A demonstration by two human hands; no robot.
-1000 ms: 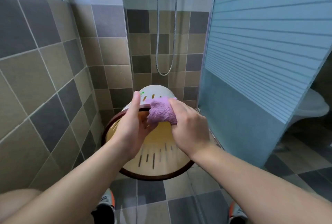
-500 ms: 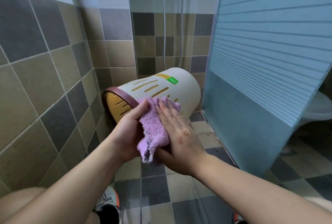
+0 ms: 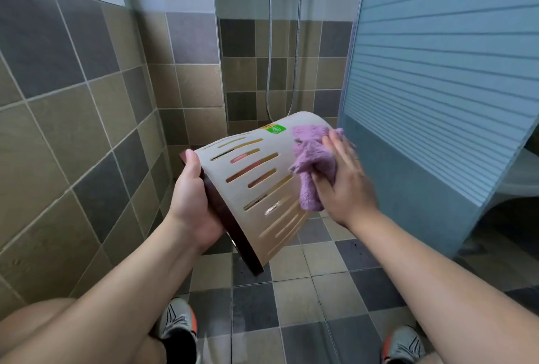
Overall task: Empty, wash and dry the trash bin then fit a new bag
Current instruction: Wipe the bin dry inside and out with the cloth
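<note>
A beige slotted trash bin (image 3: 256,188) with a dark brown rim and a green sticker is held on its side in the air, its mouth turned toward the left wall. My left hand (image 3: 191,203) grips the rim, thumb on the outer wall, fingers inside. A purple cloth (image 3: 312,159) is pressed flat against the bin's outer side near its base by my right hand (image 3: 342,179). The bin's inside is hidden from here.
Tiled walls stand close on the left and behind. A shower hose (image 3: 296,42) hangs at the back. A frosted blue shower screen (image 3: 437,86) is on the right, with a white toilet (image 3: 522,179) behind it. My shoes (image 3: 178,322) rest on the tiled floor.
The bin has turned from mouth-toward-me to lying sideways. My right hand slid the cloth from the rim along the outer wall toward the base. My left hand kept hold of the rim.
</note>
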